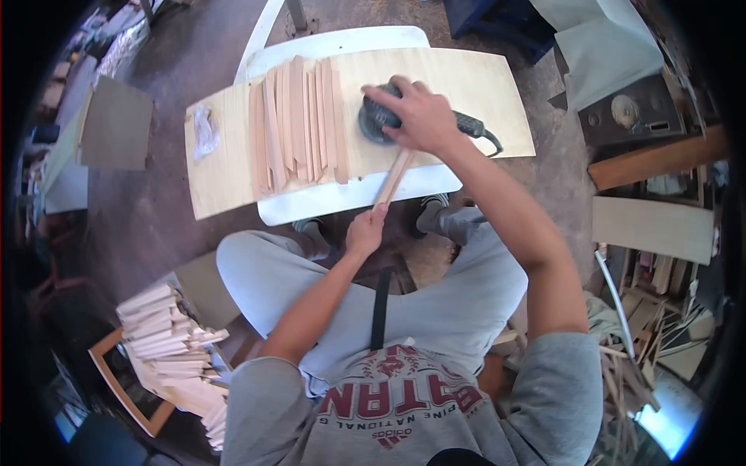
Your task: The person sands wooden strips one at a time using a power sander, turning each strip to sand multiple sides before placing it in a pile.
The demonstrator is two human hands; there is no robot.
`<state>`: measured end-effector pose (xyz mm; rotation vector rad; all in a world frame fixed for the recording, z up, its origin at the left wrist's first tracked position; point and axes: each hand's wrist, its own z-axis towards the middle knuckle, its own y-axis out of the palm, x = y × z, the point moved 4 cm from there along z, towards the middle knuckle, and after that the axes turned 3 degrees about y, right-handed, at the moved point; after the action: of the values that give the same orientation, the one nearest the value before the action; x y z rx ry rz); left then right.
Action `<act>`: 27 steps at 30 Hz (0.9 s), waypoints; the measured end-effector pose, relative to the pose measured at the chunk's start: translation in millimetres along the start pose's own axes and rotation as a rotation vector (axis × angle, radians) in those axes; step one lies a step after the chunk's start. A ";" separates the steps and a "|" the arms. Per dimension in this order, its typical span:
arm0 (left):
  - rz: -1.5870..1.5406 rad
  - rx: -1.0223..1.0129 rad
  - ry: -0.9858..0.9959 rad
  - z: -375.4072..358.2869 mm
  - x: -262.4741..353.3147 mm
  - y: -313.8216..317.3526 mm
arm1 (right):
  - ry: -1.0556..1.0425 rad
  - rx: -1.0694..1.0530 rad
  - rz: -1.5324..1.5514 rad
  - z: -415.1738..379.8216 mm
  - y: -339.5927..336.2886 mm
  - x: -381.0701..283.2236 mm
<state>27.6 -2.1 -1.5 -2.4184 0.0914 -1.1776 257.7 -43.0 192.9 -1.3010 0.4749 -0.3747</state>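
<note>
My right hand (pixel 420 116) is wrapped over the top of a dark power sander (pixel 376 124), whose cable end points right. Under the sander's lower edge runs a thin wooden strip (pixel 396 177), tilted up and to the right. The near end of this strip is pinched in my left hand (pixel 367 231). Both rest at a plywood board (pixel 482 101) laid over a white table (pixel 311 203). Left of the sander, a row of similar wooden strips (pixel 295 116) lies side by side on the board. The strip's far end is hidden by the sander and my right hand.
A crumpled clear plastic piece (pixel 205 132) lies on the board's left end. Many cut wood pieces (pixel 167 342) are heaped at lower left beside a wooden frame (pixel 116 380). Boards (pixel 653 227) and scrap wood (pixel 622 388) fill the right side.
</note>
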 end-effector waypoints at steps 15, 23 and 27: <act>-0.096 0.019 -0.090 1.0 3.3 -4.4 | 0.292 -0.191 -0.041 -48.6 0.7 16.3; -0.080 0.007 -0.092 3.6 4.0 -4.9 | 0.289 -0.092 -0.019 -47.8 -12.3 19.7; -0.070 0.018 -0.085 2.9 6.6 -6.5 | 0.258 -0.143 -0.067 -35.6 -6.8 7.8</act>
<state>33.1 3.1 4.5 -2.4699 -0.0307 -1.0990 245.3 -77.9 191.6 -1.4169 0.6862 -0.5772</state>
